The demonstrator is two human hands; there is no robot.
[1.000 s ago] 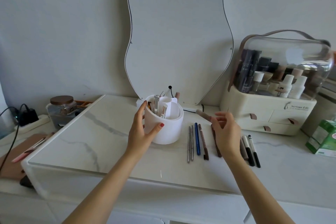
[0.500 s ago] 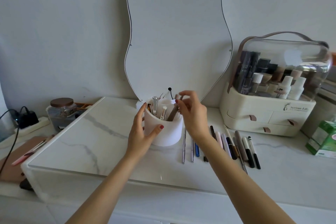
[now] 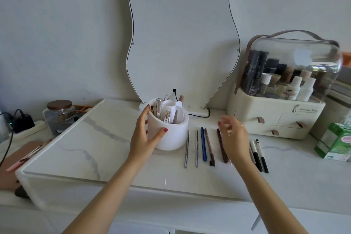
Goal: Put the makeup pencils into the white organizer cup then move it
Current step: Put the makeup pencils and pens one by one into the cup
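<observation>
The white organizer cup (image 3: 171, 136) stands on the marble top with silver tubes and a brown pencil inside. My left hand (image 3: 144, 138) grips its left side. To its right lie several makeup pencils in a row: two thin silver ones (image 3: 187, 149), a blue one (image 3: 203, 144), a brown one (image 3: 209, 147) and a dark brown one (image 3: 221, 144). My right hand (image 3: 234, 138) hovers blurred over the row with fingers apart and nothing in it. Two black-and-white pens (image 3: 259, 156) lie just right of that hand.
A wavy mirror back (image 3: 180, 34) leans on the wall behind the cup. A cream cosmetic case (image 3: 275, 118) with a clear lid stands at right, a green box (image 3: 336, 140) beyond it. A glass jar (image 3: 59, 113) and a power strip sit at left.
My right hand took a brown pencil from the row, dropped it into the cup, and has come back empty over the remaining pencils. My left hand kept hold of the cup.
</observation>
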